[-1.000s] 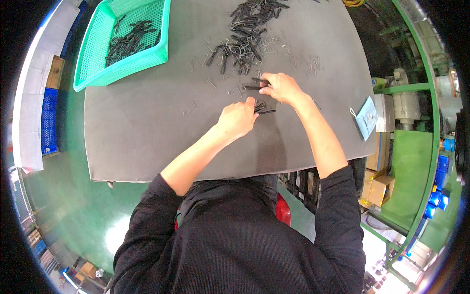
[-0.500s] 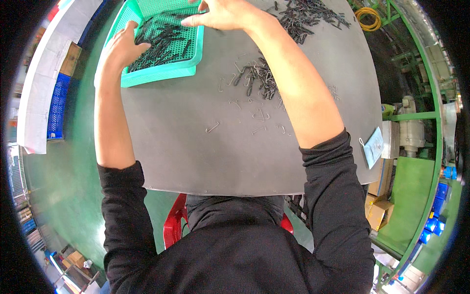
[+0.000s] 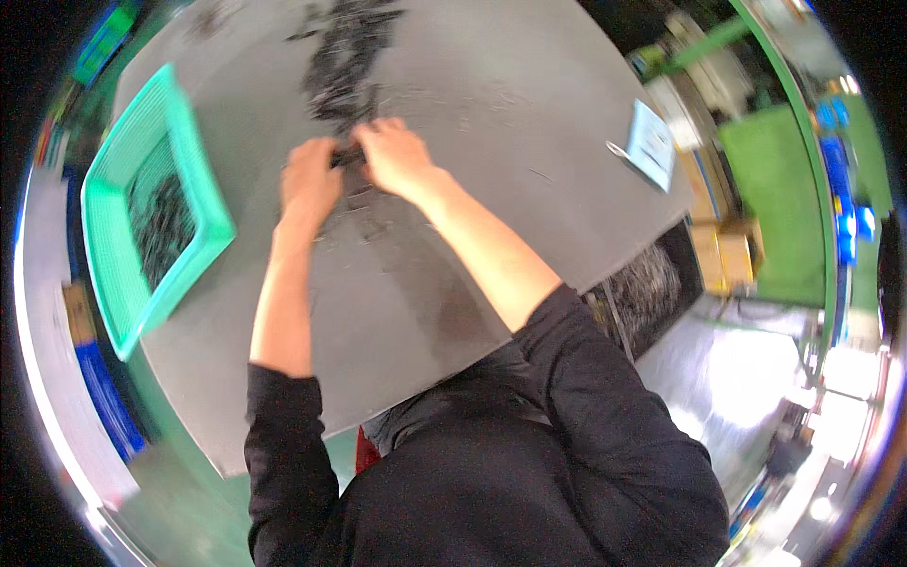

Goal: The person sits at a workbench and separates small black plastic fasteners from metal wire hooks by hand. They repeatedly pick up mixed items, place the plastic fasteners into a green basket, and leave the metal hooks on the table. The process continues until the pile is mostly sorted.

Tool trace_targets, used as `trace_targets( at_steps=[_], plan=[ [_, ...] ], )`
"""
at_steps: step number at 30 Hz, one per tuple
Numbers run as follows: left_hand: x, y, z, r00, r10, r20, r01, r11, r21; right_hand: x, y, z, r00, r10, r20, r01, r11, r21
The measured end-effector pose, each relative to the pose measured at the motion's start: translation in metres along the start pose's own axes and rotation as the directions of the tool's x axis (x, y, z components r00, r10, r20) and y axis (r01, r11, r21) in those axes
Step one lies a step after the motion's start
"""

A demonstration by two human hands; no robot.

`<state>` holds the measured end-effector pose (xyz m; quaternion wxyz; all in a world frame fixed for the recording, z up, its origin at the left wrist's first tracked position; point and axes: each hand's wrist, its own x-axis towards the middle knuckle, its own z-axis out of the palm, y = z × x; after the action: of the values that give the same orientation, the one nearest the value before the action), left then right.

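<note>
My two hands are close together over the table, with a small clump of black, rod-like pieces (image 3: 348, 155) between their fingertips. My left hand (image 3: 312, 180) closes on the clump from the left with curled fingers. From the right, my right hand (image 3: 392, 156) presses its bent fingers against the same pieces. Motion blur hides the exact grip. Just beyond my hands lies a long heap of black pieces (image 3: 350, 57). At the left, a green perforated basket (image 3: 203, 180) holds more black pieces (image 3: 161, 227).
Thin wire hooks lie scattered on the grey table (image 3: 529, 123). A light blue face mask (image 3: 650, 146) rests at the table's right edge. Below that edge stands a dark container of shiny pieces (image 3: 652, 288). Cardboard boxes (image 3: 723, 255) are farther right.
My hands have left the basket and come together at the loose black pieces on the table. The view has turned, so the basket now appears lower and farther left.
</note>
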<state>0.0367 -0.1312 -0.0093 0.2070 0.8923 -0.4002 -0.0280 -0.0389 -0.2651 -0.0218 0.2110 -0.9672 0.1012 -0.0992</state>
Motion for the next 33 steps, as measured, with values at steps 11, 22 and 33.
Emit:
trace_targets(
  at_steps=[11, 22, 33],
  plan=[
    [-0.006, 0.020, -0.052, 0.954, -0.275, 0.117, 0.283, 0.708, -0.647, -0.020, 0.041, -0.088, 0.964, 0.099, 0.245, -0.251, 0.632, 0.733],
    [-0.036, -0.004, -0.055, 0.922, -0.262, 0.286, 0.386, 0.695, -0.607, -0.020, 0.064, -0.074, 0.992, 0.094, 0.089, -0.093, 0.996, -0.015],
    [-0.024, -0.009, -0.034, 0.954, -0.300, -0.022, 0.249, 0.825, -0.507, 0.012, 0.037, -0.055, 0.993, -0.020, 0.116, 0.018, 1.000, 0.020]
  ],
)
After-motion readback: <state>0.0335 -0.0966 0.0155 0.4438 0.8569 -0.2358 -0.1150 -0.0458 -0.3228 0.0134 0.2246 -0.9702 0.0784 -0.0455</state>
